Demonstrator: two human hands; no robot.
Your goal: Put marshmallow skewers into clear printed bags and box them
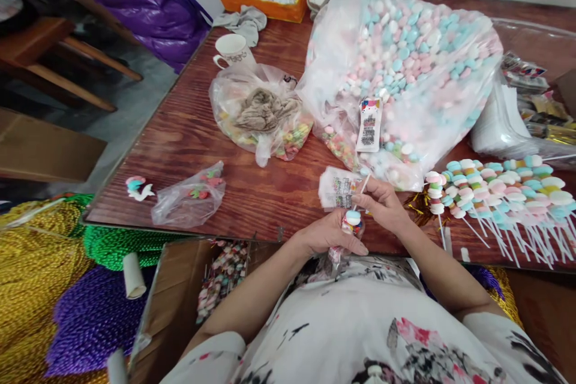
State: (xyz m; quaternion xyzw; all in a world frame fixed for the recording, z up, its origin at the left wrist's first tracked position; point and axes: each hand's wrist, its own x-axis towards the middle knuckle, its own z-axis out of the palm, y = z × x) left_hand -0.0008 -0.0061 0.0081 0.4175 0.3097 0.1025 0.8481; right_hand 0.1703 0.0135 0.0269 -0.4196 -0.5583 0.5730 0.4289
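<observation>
At the table's front edge, my left hand [327,234] is closed around a candy skewer [353,218] inside a clear printed wrapper. A pale blue and white piece shows at its top, just above the fingers. My right hand [383,201] pinches the skewer's white stick [365,185], which points up and away. Just behind my hands, flat clear printed wrappers [333,187] lie on the table. Many finished-looking skewers of pastel candies [499,186] lie to the right, sticks towards me. A printed packet [369,125] rests on a big bag of pastel candies [405,48].
A tied-open bag of gummies with a brown cloth [261,111], a white mug [233,51] and an orange tray [270,6] stand left of the big bag. A small plastic bag [189,195] and loose candies [138,188] lie near the left edge. Bead strands [94,324] hang below.
</observation>
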